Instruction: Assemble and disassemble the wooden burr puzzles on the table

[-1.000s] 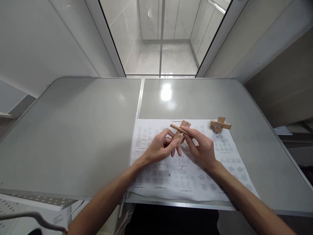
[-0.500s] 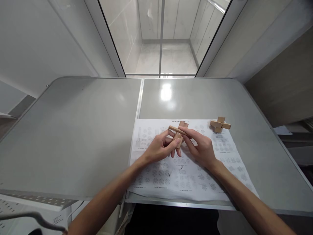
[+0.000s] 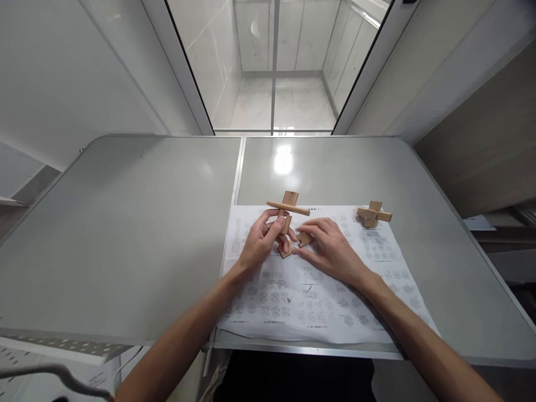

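Note:
My left hand (image 3: pixel 263 239) is closed on a partly assembled wooden puzzle (image 3: pixel 288 207), where a thin bar lies crosswise over a flat upright piece. Just right of it, my right hand (image 3: pixel 333 251) has its thumb and fingers around a notched wooden puzzle piece (image 3: pixel 305 240) low over the paper. Another flat wooden piece (image 3: pixel 286 252) shows partly beneath my left fingertips; the fingers hide the rest. Under both hands lies a printed sheet (image 3: pixel 322 301) covered in small puzzle diagrams.
A second assembled wooden cross puzzle (image 3: pixel 372 214) stands on the sheet's upper right corner. The grey table (image 3: pixel 138 234) has a metal seam (image 3: pixel 239 167) left of the sheet. Beyond its far edge is a glass door (image 3: pixel 274 67). A grey cable (image 3: pixel 62 373) hangs at lower left.
The crossbar is out of my right hand and rests across the piece in my left hand. My left hand has shifted left and up; my right hand has lowered to the notched piece.

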Tool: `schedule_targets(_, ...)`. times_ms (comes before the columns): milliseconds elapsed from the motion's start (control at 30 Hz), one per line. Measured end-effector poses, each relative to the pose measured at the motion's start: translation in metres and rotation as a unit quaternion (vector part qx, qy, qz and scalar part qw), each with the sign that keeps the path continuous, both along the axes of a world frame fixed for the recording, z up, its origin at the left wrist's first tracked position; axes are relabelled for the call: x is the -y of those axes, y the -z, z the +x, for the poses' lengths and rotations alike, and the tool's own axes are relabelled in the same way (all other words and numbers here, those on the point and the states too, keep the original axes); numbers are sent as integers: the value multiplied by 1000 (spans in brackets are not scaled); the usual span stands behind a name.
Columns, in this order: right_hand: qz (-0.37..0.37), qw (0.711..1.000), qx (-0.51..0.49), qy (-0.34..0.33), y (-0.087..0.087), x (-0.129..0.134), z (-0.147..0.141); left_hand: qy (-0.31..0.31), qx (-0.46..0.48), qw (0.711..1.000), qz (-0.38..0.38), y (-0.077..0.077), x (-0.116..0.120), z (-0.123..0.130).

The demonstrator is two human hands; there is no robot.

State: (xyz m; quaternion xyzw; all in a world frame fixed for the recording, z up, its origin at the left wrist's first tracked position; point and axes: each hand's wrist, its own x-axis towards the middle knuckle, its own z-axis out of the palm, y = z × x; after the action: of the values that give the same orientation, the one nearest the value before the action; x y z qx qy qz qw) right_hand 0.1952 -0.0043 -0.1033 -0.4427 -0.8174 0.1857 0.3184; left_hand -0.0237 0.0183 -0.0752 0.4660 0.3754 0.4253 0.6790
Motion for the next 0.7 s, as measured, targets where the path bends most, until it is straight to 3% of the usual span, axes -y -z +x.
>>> schedule_targets(467, -24, 999, -2, -21, -2, 2, -2, -29, 55, 997, -42, 2, -6, -2)
schedule_targets(600, -86, 989, -119, -14, -10, 4, -5, -42, 55, 996, -48, 1, -6, -1)
schedule_targets(700, -178, 954, -239, 21, -17, 4, -3, -50, 55, 996, -48, 2, -6, -2)
